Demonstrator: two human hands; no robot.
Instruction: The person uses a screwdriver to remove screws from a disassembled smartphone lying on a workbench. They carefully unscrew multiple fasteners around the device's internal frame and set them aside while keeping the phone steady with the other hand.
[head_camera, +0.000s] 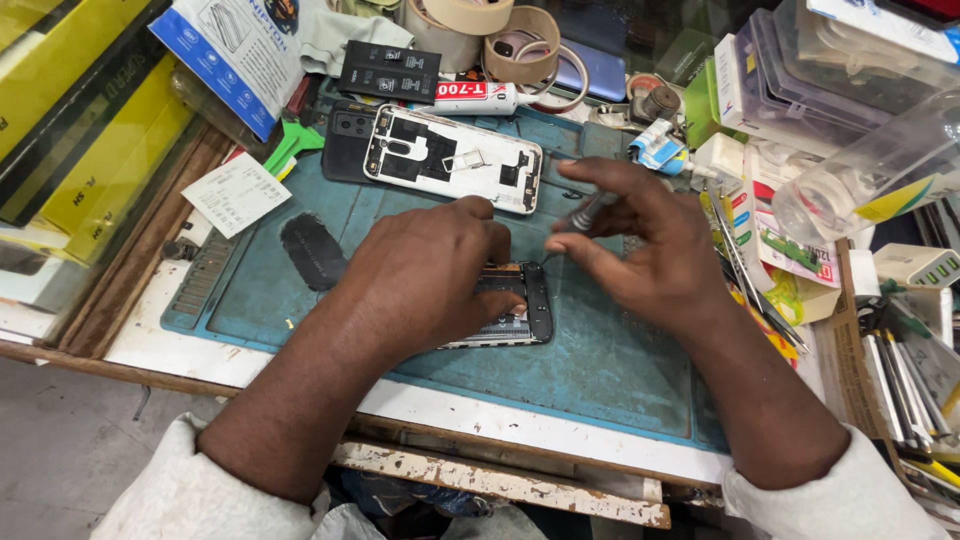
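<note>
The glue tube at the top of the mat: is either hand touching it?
No: the glue tube lies apart from both the left hand and right hand.
</note>
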